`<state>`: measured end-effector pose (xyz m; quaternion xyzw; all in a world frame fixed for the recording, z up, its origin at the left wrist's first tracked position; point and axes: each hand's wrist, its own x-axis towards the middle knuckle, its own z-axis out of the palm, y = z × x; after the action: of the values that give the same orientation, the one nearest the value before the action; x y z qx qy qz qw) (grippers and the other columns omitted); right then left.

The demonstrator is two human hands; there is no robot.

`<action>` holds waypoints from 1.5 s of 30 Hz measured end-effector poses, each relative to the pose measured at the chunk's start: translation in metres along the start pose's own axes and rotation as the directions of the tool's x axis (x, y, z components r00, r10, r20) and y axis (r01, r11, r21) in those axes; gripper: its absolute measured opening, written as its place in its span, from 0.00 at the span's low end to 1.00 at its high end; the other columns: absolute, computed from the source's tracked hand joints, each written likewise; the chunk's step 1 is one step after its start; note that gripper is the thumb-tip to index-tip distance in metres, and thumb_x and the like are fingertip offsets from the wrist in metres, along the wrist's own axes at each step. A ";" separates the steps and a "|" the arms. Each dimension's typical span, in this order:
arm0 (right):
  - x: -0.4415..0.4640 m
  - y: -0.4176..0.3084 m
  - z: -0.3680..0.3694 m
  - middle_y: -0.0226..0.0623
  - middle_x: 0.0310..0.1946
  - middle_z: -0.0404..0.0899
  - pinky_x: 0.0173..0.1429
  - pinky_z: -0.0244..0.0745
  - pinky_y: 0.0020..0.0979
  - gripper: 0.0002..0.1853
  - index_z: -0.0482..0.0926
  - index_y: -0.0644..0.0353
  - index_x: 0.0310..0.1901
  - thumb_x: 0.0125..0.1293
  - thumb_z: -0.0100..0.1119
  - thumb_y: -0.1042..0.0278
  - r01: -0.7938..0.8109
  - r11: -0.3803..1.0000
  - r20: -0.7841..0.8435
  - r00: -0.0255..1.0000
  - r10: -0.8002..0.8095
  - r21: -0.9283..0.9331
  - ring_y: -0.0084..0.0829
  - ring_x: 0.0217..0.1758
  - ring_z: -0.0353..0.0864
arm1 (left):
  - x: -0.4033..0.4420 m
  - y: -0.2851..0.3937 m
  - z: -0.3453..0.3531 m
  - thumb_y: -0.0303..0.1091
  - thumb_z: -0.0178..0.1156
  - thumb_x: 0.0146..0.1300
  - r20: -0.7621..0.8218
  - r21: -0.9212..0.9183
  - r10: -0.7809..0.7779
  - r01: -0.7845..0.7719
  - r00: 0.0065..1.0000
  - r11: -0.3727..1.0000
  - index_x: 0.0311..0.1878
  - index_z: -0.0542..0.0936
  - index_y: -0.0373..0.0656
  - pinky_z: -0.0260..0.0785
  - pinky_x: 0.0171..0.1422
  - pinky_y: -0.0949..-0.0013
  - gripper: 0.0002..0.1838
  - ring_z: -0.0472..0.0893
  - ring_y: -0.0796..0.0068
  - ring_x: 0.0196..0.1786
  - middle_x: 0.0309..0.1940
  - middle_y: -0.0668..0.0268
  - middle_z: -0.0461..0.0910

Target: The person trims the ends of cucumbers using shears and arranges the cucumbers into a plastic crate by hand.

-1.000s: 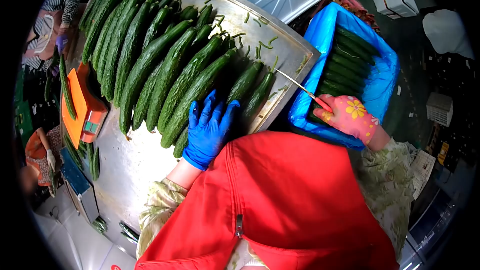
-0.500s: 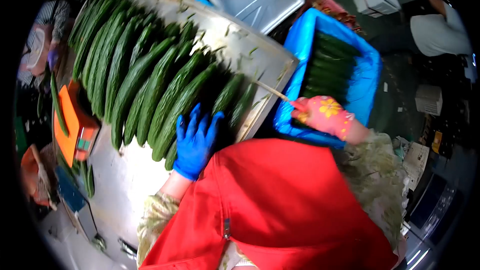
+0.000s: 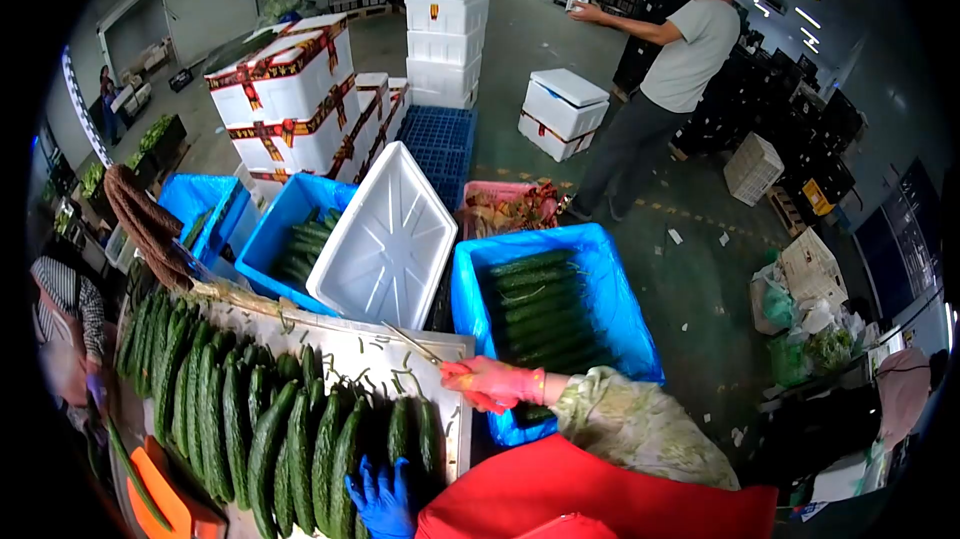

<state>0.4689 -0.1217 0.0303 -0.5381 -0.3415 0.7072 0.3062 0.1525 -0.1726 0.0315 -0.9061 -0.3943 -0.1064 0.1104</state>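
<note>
So far left there's a co-worker's purple-gloved hand [image 3: 95, 384] by a long cucumber [image 3: 137, 474], which slants over an orange tray [image 3: 165, 489]. Next is the big row of cucumbers [image 3: 270, 449] packed side by side on the metal counter [image 3: 455, 429], long axes mostly running away from the wearer, a few leaning. The blue-gloved left hand [image 3: 382, 501] is at the near end of the row's right side, fingers spread, not wrapped round anything I can see. It's easily the nearer hand to the row, and two shorter-looking cucumbers, one [image 3: 398, 434] and another [image 3: 428, 439], lie just beyond its fingertips, pointing away too. Can't tell if that grip actually presses on any. Right of them, past trimmed bits [image 3: 375, 378], a thin metal tool [image 3: 412, 343] angles far-left from the right hand [image 3: 492, 383], whose grip is closed round it at the counter's right edge. Glove hides the handle, so no clue what type it is. Farther right, the blue-lined box [image 3: 628, 324] holds more cucumbers, partly behind the forearm. The row's near ends and left palm get cropped, and the shadows there are murky.
</note>
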 end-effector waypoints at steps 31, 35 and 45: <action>0.057 0.018 0.018 0.35 0.26 0.76 0.19 0.73 0.30 0.19 0.70 0.53 0.47 0.66 0.57 0.47 -0.047 0.987 0.063 0.997 0.038 0.153 0.28 0.21 0.78 | -0.003 0.003 0.007 0.45 0.59 0.58 0.010 -0.018 -0.033 0.034 0.999 0.999 0.60 0.76 0.58 0.49 0.73 0.43 0.24 0.69 0.57 0.66 0.57 0.63 0.76; 0.044 0.000 0.020 0.35 0.27 0.77 0.24 0.73 0.31 0.19 0.72 0.55 0.46 0.67 0.58 0.48 -0.017 0.996 0.108 0.994 0.007 0.092 0.27 0.24 0.77 | 0.001 0.006 0.003 0.41 0.55 0.61 -0.035 -0.078 -0.055 0.052 0.998 0.996 0.62 0.75 0.56 0.51 0.73 0.47 0.23 0.71 0.59 0.65 0.56 0.62 0.77; 0.064 0.028 -0.010 0.48 0.32 0.80 0.31 0.82 0.45 0.28 0.69 0.59 0.58 0.66 0.56 0.45 -0.120 0.982 0.171 0.981 0.095 0.144 0.48 0.30 0.84 | -0.002 0.006 -0.003 0.37 0.49 0.63 -0.056 0.023 -0.052 0.053 0.997 0.998 0.66 0.70 0.52 0.46 0.78 0.55 0.26 0.70 0.66 0.67 0.59 0.63 0.76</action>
<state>0.4616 -0.0848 -0.0293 -0.4708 -0.2803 0.7887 0.2788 0.1555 -0.1788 0.0330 -0.8907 -0.4160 -0.1295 0.1297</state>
